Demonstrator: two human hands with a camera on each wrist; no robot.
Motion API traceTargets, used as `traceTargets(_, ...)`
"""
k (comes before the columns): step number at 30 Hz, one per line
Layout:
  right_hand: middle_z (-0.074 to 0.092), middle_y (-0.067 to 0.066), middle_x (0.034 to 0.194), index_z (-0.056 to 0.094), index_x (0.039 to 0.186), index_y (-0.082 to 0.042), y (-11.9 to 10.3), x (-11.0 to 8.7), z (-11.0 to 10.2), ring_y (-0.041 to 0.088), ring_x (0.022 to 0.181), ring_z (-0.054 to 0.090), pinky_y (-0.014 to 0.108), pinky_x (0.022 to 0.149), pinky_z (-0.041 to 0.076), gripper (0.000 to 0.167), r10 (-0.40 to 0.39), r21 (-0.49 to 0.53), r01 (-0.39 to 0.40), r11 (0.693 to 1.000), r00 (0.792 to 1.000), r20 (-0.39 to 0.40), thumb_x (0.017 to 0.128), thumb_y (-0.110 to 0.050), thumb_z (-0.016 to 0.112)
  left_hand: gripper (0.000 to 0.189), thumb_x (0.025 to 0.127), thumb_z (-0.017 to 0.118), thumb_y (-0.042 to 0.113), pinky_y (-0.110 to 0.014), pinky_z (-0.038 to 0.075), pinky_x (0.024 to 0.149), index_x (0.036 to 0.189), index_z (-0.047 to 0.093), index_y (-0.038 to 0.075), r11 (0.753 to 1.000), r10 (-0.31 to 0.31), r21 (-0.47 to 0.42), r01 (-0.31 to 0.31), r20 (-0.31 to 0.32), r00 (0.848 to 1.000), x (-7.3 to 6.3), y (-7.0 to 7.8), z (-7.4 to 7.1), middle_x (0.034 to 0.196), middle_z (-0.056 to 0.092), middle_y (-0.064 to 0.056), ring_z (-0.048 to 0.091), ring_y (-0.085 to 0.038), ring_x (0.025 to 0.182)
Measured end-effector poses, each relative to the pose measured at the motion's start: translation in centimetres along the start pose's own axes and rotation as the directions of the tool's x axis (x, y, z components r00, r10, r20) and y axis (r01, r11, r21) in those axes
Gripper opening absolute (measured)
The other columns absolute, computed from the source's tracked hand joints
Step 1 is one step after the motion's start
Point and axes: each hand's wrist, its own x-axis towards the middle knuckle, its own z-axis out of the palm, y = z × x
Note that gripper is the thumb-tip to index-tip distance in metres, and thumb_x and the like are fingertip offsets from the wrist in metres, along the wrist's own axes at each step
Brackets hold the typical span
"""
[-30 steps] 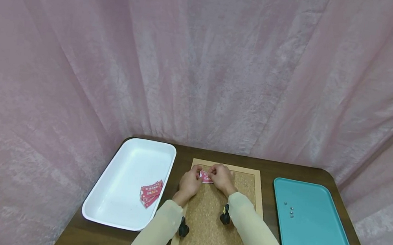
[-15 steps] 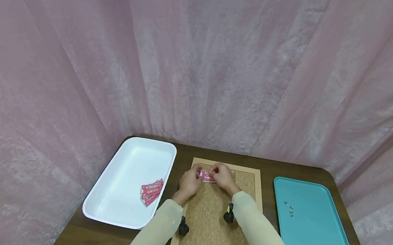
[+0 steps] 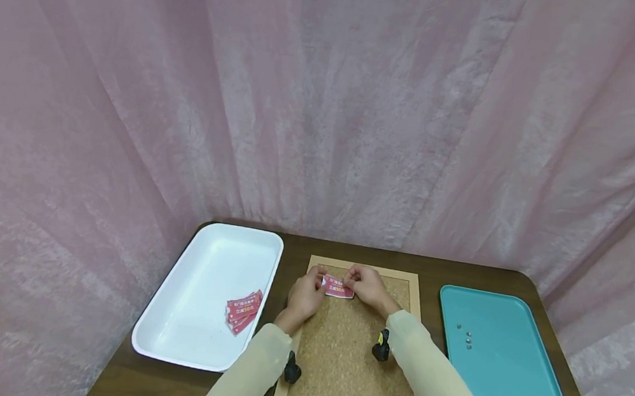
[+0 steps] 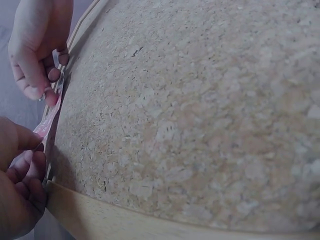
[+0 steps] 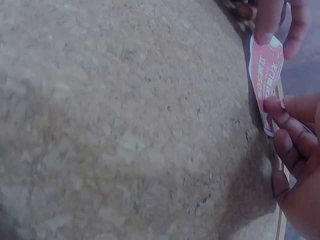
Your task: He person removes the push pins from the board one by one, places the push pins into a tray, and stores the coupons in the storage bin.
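Red coupon [image 3: 339, 287] lies flat between both hands, long axis spanning them: left hand [image 3: 305, 296] pinches one end, right hand [image 3: 364, 285] apparently pinches the other.

Red printed coupon [image 3: 338, 287] flat at cork board [image 3: 347, 366] top edge.

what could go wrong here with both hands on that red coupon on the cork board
The red coupon lies near the cork board's far edge, pinched at its ends by the left hand and the right hand; pulling apart could crease or tear it. It may end up crooked. The small pins sit away on the teal tray, so letting go with one hand might let it shift.
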Motion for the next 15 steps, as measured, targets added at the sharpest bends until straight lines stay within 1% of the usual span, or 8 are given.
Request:
traceTargets(4, 0.071, 0.010, 0.082, 0.070, 0.090, -0.002, 0.3, -0.2, -0.5, 0.010, 0.073, 0.058, 0.027, 0.068, 0.047, 0.006, -0.028, 0.018, 0.028, 0.999, 1.000, 0.007, 0.096, -0.002, 0.071, 0.033, 0.099, 0.073, 0.012, -0.033, 0.039, 0.059, 0.131, 0.066, 0.011, 1.000, -0.010, -0.005, 0.010, 0.010, 1.000, -0.1, 0.1, -0.1, 0.077, 0.063, 0.005, 0.053, -0.012, 0.064)
traceTargets(7, 0.071, 0.010, 0.083, 0.070, 0.092, -0.001, 0.5, -0.4, -0.7, 0.010, 0.073, 0.059, 0.026, 0.068, 0.047, 0.004, -0.035, 0.036, 0.034, 0.999, 0.999, 0.019, 0.096, -0.001, 0.072, 0.034, 0.098, 0.072, 0.010, -0.033, 0.039, 0.060, 0.131, 0.066, 0.012, 1.000, -0.008, -0.008, 0.008, 0.005, 1.000, -0.1, 0.1, -0.1, 0.078, 0.063, 0.005, 0.053, -0.013, 0.065)
traceTargets(12, 0.072, 0.010, 0.085, 0.070, 0.095, 0.000, 0.7, -0.7, -0.9, 0.010, 0.073, 0.059, 0.026, 0.068, 0.047, 0.004, -0.047, 0.050, 0.046, 0.998, 0.998, 0.029, 0.095, -0.001, 0.073, 0.034, 0.096, 0.072, 0.009, -0.036, 0.043, 0.063, 0.130, 0.067, 0.012, 1.000, -0.007, -0.012, 0.007, 0.000, 1.000, -0.1, 0.0, -0.1, 0.082, 0.068, 0.004, 0.057, -0.014, 0.070)
traceTargets(15, 0.073, 0.013, 0.087, 0.070, 0.098, 0.002, 0.6, -0.9, -1.2, 0.011, 0.074, 0.059, 0.026, 0.068, 0.047, 0.004, -0.046, 0.057, 0.044, 0.997, 0.998, 0.033, 0.095, -0.001, 0.073, 0.034, 0.096, 0.072, 0.009, -0.036, 0.045, 0.064, 0.130, 0.066, 0.012, 1.000, -0.004, -0.017, 0.004, 0.002, 1.000, 0.0, -0.1, 0.0, 0.085, 0.069, 0.003, 0.059, -0.015, 0.073)
